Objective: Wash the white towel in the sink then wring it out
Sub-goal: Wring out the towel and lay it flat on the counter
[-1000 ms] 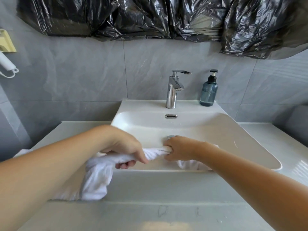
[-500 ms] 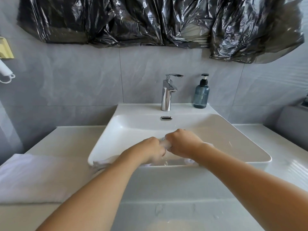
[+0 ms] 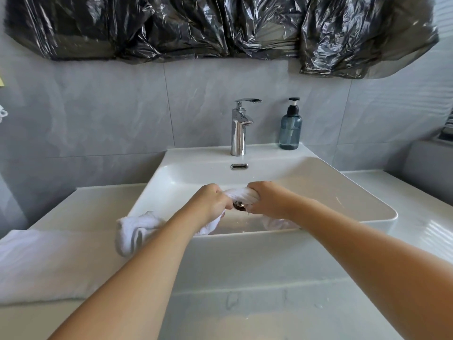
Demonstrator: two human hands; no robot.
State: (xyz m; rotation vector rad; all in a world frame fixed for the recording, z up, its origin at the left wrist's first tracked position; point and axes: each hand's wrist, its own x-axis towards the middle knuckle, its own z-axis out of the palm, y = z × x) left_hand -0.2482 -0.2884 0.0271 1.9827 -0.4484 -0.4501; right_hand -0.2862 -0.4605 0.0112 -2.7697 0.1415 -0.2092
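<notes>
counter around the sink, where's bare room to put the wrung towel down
Right of the sink, the counter shows bare, up to the grey ledge. The front strip below the basin is also bare. The left side is crowded: a second towel covers it. In the basin, both hands, left and right, grip the towel. The back ledge holds faucet and soap bottle.

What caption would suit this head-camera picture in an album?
Both hands, left hand and right hand, grip a twisted white towel over the sink.
</notes>
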